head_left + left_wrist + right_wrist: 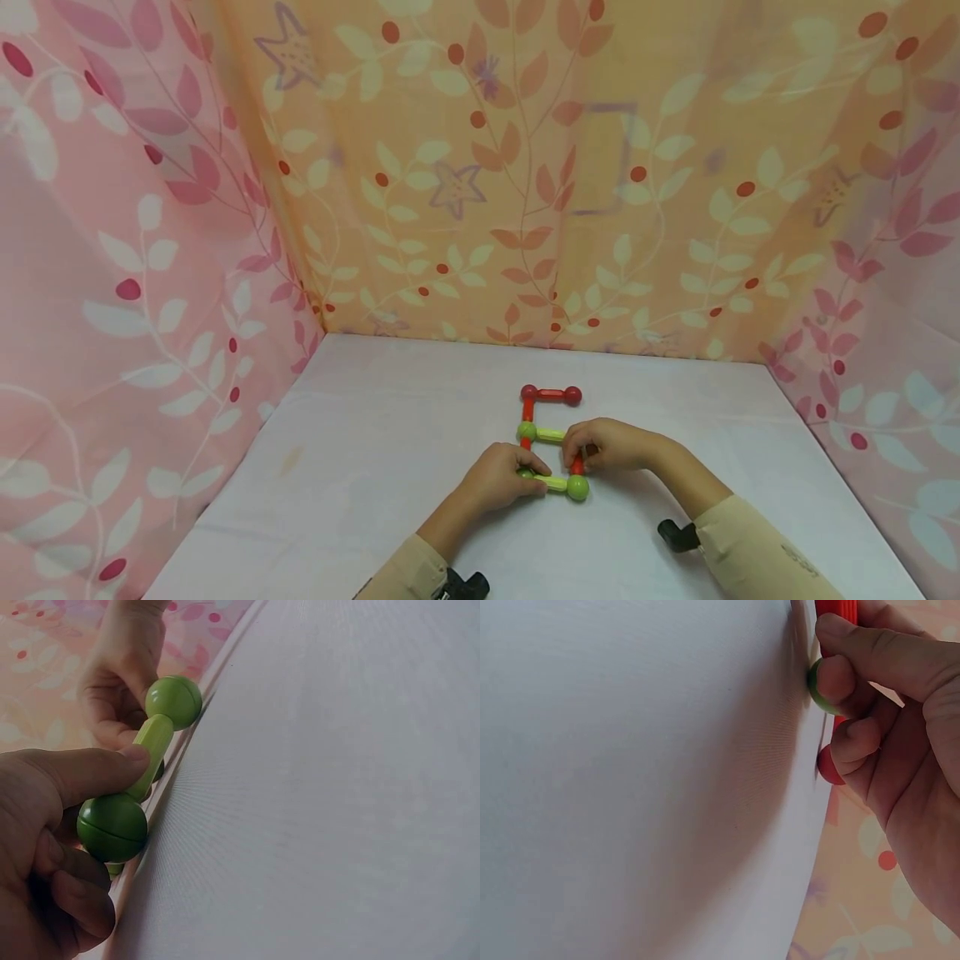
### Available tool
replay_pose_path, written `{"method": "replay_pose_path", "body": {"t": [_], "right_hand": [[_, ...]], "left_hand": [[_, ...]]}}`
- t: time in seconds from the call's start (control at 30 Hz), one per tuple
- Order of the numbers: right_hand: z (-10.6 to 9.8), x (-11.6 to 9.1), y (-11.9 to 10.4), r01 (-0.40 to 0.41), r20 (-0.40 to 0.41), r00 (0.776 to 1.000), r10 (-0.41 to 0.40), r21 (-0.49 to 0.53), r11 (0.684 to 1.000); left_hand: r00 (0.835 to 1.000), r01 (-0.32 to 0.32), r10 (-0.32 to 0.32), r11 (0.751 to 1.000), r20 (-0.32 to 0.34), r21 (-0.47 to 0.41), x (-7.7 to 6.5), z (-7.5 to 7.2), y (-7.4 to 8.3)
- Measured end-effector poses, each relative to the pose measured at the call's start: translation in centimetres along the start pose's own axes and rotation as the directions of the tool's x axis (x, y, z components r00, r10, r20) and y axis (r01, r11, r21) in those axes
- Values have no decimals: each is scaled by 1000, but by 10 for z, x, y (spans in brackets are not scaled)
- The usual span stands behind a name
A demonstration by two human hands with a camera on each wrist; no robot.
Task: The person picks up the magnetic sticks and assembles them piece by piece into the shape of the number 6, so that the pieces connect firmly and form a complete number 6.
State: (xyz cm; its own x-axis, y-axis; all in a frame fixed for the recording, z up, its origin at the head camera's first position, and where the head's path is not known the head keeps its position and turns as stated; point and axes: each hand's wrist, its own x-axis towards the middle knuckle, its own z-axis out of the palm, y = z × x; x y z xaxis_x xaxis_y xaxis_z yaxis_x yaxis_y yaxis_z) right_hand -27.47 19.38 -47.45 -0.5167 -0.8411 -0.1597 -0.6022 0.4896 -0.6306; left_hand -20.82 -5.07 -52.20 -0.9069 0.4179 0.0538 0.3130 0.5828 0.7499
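Note:
On the white tabletop lies a figure of toy rods and balls, shaped like a 6. Its top has a red rod (551, 395) between two red balls (573, 396). My left hand (495, 477) holds the lower left corner, thumb along the bottom green rod (154, 741) and fingers by the dark green ball (112, 831). At that rod's other end sits a lighter green ball (577, 487). My right hand (611, 444) pinches the upright red rod (838, 610) on the right side. Its fingers hide the joint where the middle green rod (550, 435) ends.
The white tabletop (360, 417) spreads around the figure. Patterned cloth stands behind it, with a yellow back curtain (420, 208) and a pink side curtain (112, 333) at the left. Black cameras (678, 536) are strapped by both sleeves.

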Motion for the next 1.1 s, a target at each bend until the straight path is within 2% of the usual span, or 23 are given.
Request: {"method": "replay_pose_path", "body": {"t": [0.4, 0.6, 0.8, 0.97, 1.1], "right_hand": [[3, -2, -2, -3, -27, 1000, 2, -33, 999], [5, -2, -1, 0, -70, 998, -4, -54, 999], [6, -7, -5, -23, -135, 991, 16, -49, 999], [9, -12, -9, -42, -238, 971, 26, -65, 997], [12, -16, -13, -55, -360, 933, 21, -85, 995]], "left_hand": [[1000, -6, 6, 1000, 9, 11, 1, -3, 1], [1000, 8, -9, 999, 25, 38, 2, -6, 1], [998, 38, -37, 999, 55, -8, 4, -14, 2], [997, 61, -60, 998, 43, -2, 5, -27, 6], [997, 74, -74, 997, 23, 9, 5, -42, 11]]}}
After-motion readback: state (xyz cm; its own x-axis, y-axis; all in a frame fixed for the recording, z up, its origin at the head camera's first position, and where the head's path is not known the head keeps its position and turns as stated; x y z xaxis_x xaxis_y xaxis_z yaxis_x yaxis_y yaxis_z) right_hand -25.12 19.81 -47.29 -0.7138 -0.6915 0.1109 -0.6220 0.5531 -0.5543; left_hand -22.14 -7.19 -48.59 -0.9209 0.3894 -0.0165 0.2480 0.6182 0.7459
